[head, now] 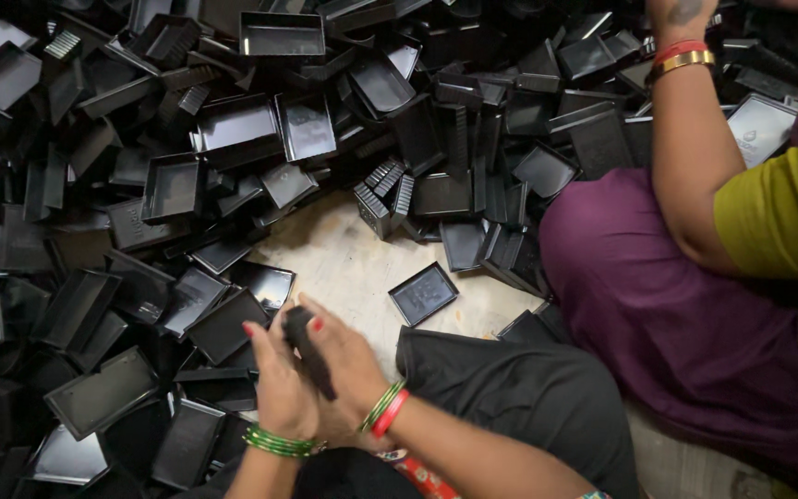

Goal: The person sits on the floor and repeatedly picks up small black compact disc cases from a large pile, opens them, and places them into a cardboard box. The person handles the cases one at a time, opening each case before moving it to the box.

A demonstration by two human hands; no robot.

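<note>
Head view shows two hands, left hand (281,386) and right hand (348,370), pressed together around one stack of black trays (309,351) above the lap, one single tray (423,293) on bare floor (344,254), uncounted trays heaped around.

- Heap of black plastic trays (187,176) filling the left and top of the frame.
- Single flat tray (423,294) on the pale floor (344,259), centre.
- Co-worker's purple-clad leg (658,296), right.
- Their forearm with bangles (683,59), upper right.
</note>
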